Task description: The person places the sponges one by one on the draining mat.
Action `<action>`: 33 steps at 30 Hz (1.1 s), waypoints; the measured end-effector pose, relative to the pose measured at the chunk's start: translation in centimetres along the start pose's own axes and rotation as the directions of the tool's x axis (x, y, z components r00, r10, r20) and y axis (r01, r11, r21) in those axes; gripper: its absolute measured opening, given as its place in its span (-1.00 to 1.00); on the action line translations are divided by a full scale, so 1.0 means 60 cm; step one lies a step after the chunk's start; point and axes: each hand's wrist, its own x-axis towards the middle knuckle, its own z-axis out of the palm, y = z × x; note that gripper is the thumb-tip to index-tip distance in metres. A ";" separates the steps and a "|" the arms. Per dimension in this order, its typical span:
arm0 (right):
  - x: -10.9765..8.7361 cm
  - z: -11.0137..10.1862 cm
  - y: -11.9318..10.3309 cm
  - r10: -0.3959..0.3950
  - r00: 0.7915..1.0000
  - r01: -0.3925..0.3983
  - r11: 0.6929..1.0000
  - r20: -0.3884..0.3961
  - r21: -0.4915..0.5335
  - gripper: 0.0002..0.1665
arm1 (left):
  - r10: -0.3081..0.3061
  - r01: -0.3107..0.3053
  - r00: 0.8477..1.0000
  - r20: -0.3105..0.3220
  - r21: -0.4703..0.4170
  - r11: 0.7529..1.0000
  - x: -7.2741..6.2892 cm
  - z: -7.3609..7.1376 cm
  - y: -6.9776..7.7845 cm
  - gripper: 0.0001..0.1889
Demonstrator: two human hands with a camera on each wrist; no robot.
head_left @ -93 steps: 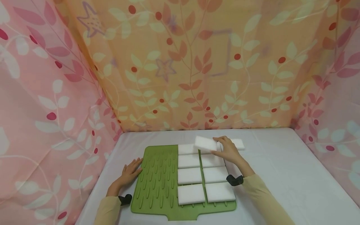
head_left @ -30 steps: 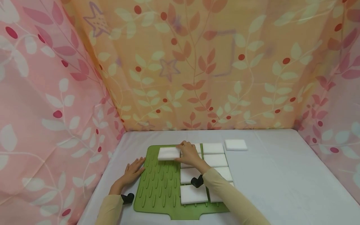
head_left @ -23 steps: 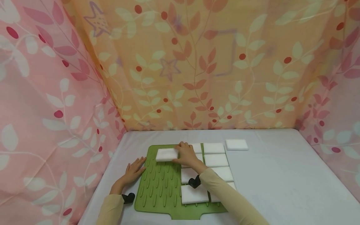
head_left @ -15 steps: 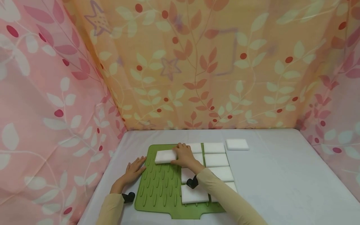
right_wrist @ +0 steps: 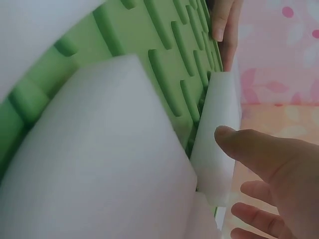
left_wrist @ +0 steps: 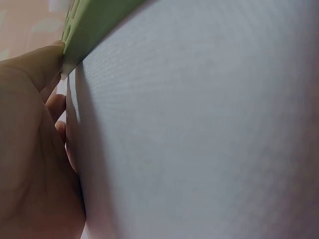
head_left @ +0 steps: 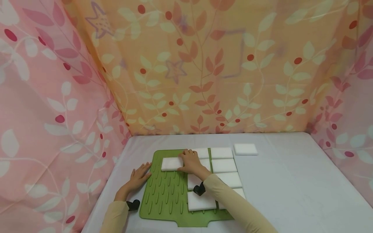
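A white sponge lies over the back left part of the green ridged mat. At its right end my right hand grips it, thumb at the near side and fingers at the far side. In the right wrist view the thumb overlaps that sponge, and the other fingers are spread below. My left hand rests on the table at the mat's left edge, fingers extended. The left wrist view has its thumb against the mat's edge.
Several white sponges lie in two columns on the mat's right half, partly hidden by my right arm. One more sponge lies on the white tabletop at the back right. Floral curtains stand behind and at both sides.
My right hand has carried a sponge leftward from the back right of the mat, then lowered it and shifted it slightly nearer. My left hand has stayed at the mat's left edge.
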 end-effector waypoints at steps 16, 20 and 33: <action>-0.023 -0.033 0.029 -0.054 0.993 0.053 0.998 -0.105 -0.017 -0.27 | -0.035 0.035 0.999 0.035 0.016 0.999 0.001 -0.006 0.007 -0.43; -0.028 -0.036 0.046 -0.048 0.992 0.049 0.999 -0.120 0.005 -0.29 | -0.047 0.045 0.998 0.050 0.025 0.999 0.001 -0.005 0.004 -0.42; -0.046 -0.062 0.107 0.023 0.989 -0.017 0.999 -0.147 0.039 -0.30 | -0.045 0.044 0.998 0.034 0.036 0.998 0.003 -0.003 0.004 -0.42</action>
